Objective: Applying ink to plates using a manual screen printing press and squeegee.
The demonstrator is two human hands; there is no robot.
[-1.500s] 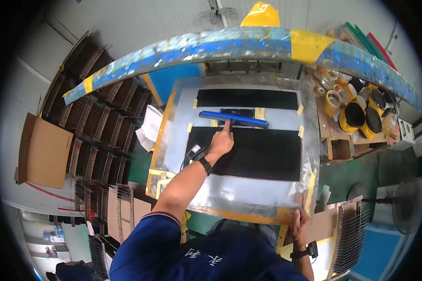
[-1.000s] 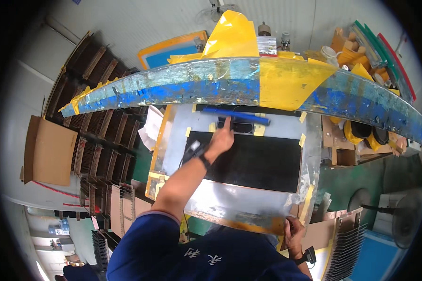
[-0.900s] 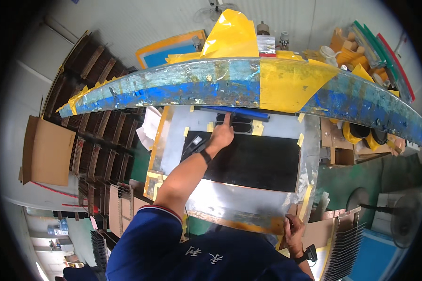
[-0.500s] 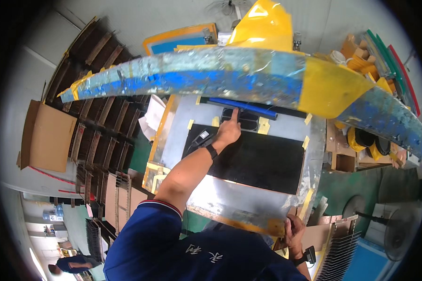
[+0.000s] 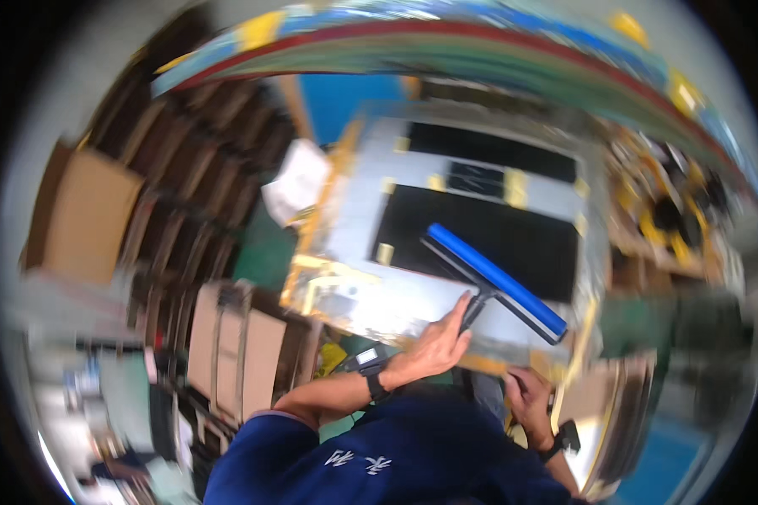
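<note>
My left hand (image 5: pixel 436 347) is closed round the handle (image 5: pixel 473 312) of a roller (image 5: pixel 499 279), which has a long blue cylinder in a black frame. The roller lies slantwise over the large black panel (image 5: pixel 514 231) and the bare metal in front of it; whether it touches is unclear. That panel rests on a silvery table plate (image 5: pixel 358 215), behind it a small black piece (image 5: pixel 475 178) and a long black strip (image 5: pixel 488 153). By the plate's front edge, my right hand (image 5: pixel 529 396) has curled fingers; what they hold, if anything, is blurred.
A long frame (image 5: pixel 446 46) with blue, red and green bands arches over the far side. Dark racks (image 5: pixel 177 160) and cardboard (image 5: pixel 88 215) stand left. Yellow tape rolls (image 5: pixel 669 219) crowd a shelf at right. A person (image 5: pixel 126 467) is at lower left.
My left hand has drawn back toward me from the far black pieces, bringing the blue roller near. The banded frame now appears higher and shows its underside. My right hand stays by the edge.
</note>
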